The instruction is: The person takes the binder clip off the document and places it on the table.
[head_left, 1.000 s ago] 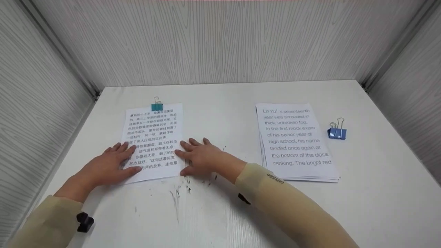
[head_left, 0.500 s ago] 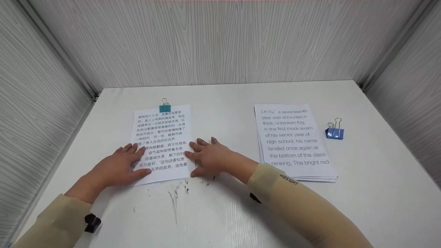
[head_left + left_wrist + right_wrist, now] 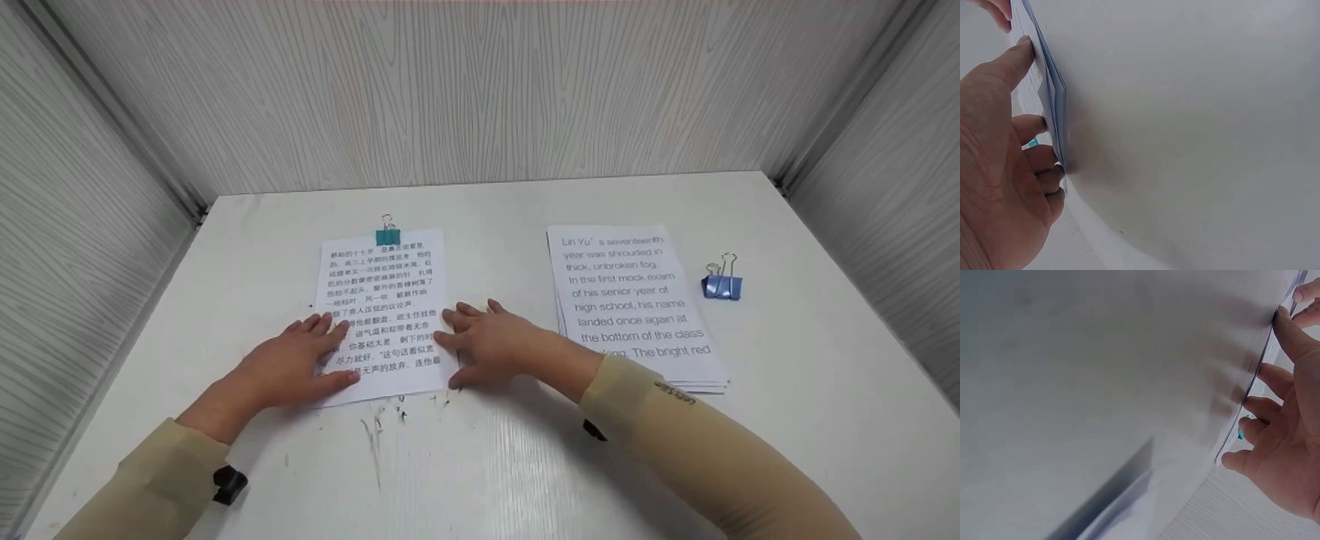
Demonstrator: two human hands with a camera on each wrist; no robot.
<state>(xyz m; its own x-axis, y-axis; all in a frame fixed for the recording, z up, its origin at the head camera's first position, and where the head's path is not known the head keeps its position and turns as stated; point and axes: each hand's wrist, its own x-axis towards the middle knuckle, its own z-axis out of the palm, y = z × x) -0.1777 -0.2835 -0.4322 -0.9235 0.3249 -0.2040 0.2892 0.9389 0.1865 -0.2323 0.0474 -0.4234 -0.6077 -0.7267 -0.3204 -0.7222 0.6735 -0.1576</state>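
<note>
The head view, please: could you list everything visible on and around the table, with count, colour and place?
Clipped paper stack with Chinese text: one, white with black print, left of centre, under both hands.
Teal binder clip: one, teal with silver handles, on the top edge of that stack.
Loose paper stack with English text: one, white with grey print, right of centre, unclipped.
Blue binder clip: one, blue with silver handles, on the table just right of the English stack.
Table: one, white, with dark scuff marks near the front of the Chinese stack.
Walls: three, pale grey wood grain, left, back and right.
Left hand: flat on the stack's left edge.
Right hand: flat on its right edge.
</note>
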